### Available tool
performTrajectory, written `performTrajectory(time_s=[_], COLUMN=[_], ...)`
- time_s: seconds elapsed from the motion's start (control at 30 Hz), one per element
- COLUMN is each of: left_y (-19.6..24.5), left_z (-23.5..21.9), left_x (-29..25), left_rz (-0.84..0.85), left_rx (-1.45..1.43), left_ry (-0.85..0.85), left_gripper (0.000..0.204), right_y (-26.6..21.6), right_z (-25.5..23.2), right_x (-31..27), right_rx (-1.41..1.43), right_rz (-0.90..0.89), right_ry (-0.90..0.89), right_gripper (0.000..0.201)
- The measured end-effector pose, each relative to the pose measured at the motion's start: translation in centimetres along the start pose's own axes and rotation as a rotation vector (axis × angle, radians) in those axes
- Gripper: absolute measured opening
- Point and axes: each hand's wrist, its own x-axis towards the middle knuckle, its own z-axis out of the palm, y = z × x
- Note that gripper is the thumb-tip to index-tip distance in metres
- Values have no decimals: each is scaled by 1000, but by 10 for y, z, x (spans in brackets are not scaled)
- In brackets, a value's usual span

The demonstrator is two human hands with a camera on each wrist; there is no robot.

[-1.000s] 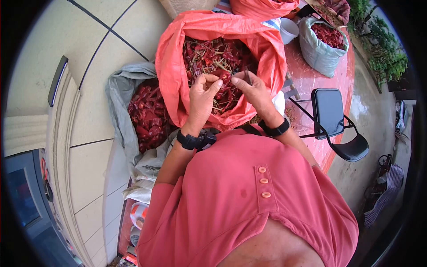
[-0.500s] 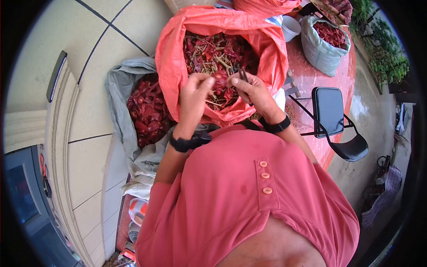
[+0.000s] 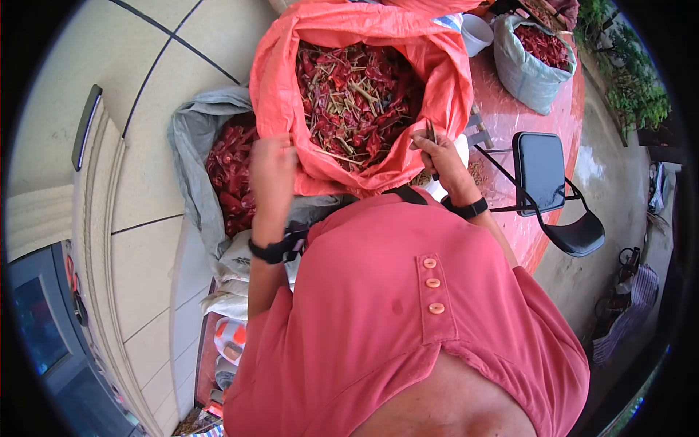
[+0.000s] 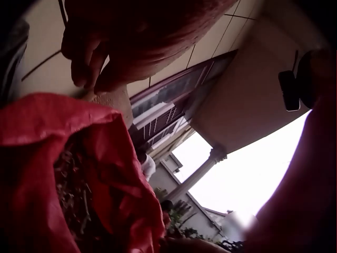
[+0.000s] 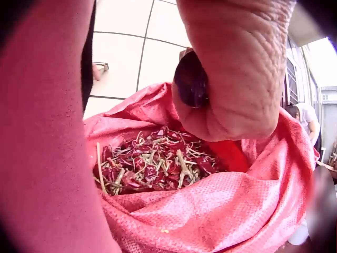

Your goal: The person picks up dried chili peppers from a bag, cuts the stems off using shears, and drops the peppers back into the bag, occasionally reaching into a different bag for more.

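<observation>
The left hand (image 3: 273, 171), blurred, is over the left rim of the red sack (image 3: 455, 87), beside the grey sack (image 3: 186, 138) of dried red chili peppers (image 3: 231, 171). In the left wrist view its fingers (image 4: 79, 74) point downward with no pepper visible between them. At the right rim of the red sack, the right hand (image 3: 443, 159) grips dark snips (image 3: 431, 133). Their rounded dark handle (image 5: 191, 80) pokes out of that fist in the right wrist view. Chilies and cut stems (image 3: 357, 95) fill the red sack.
A pale sack of chilies (image 3: 535, 73) and a white bucket (image 3: 476, 35) stand at the back right. A black folding chair (image 3: 542, 175) is to the right. Another person (image 5: 305, 118) appears at the right wrist view's edge.
The left hand has moved from the red sack's middle leftward to its rim; the chili between the hands no longer shows there. The right hand has drawn back to the right with the snips.
</observation>
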Motion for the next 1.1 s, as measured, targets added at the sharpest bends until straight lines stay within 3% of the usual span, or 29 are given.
performTrajectory(time_s=[0.03,0.1,0.27,0.3,0.4,0.53,0.57,0.7,0.8,0.9,1.0,1.1], left_y=[6,11,-10,-9,-11,2,12,19,26,33,26,-16], left_z=[21,71,164,165,165,135,123,102,83,58,26,6], left_x=[0,4,-3,-1,7,13,15,16,17,8,1,-12], left_rz=[109,363,351,259,68,162,-6,27,257,-16,-186,-240], left_rx=[-109,27,182,144,-53,-351,-456,-525,-400,-583,-565,-363], left_ry=[-145,-304,-607,-658,-624,-441,-519,-462,-349,-300,-16,241], left_gripper=[25,30,39,30,24,22,23,22,21,20,20,20], right_y=[3,3,2,3,4,16,17,16,18,17,17,17], right_z=[3,10,13,9,-4,-20,-20,-12,-2,4,2,-2], right_x=[2,1,-9,-10,-16,-13,-12,-7,-4,-4,-4,-3], right_rx=[-23,-39,-15,-25,9,94,121,74,29,-3,-8,13], right_rz=[6,59,82,68,76,93,101,114,118,115,122,134], right_ry=[-11,-41,-26,-9,40,90,93,87,65,48,38,48], right_gripper=[11,10,9,9,9,12,13,11,10,10,10,11])
